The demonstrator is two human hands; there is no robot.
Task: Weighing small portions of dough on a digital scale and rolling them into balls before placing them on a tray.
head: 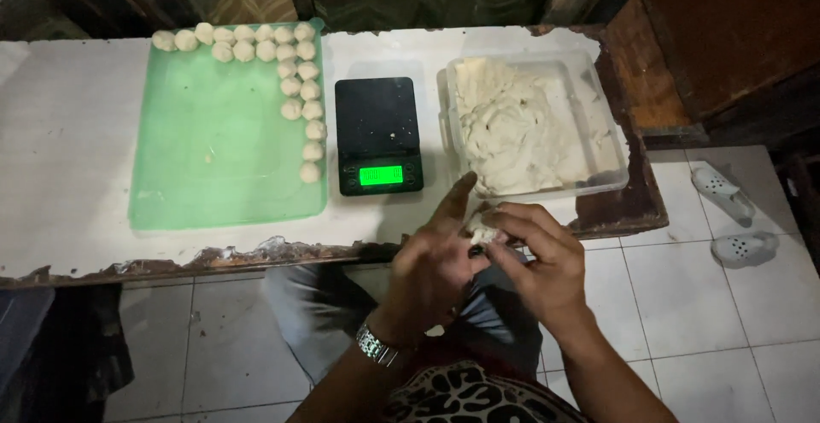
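The left hand (431, 261) and the right hand (538, 256) meet just in front of the table edge, fingers closed together around a small piece of dough (484, 233) pinched between them — it sits just below the clear plastic tub (611, 145) holding the large dough mass (508, 128). Beside the tub stands a black digital scale (379, 136) with a lit green display, and further left a green mat (213, 149) carries rows of dough balls (301, 90) along its top and right edges.

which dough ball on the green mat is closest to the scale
The bottom ball of the right-hand column, level with the scale's lit display; the others sit higher up.
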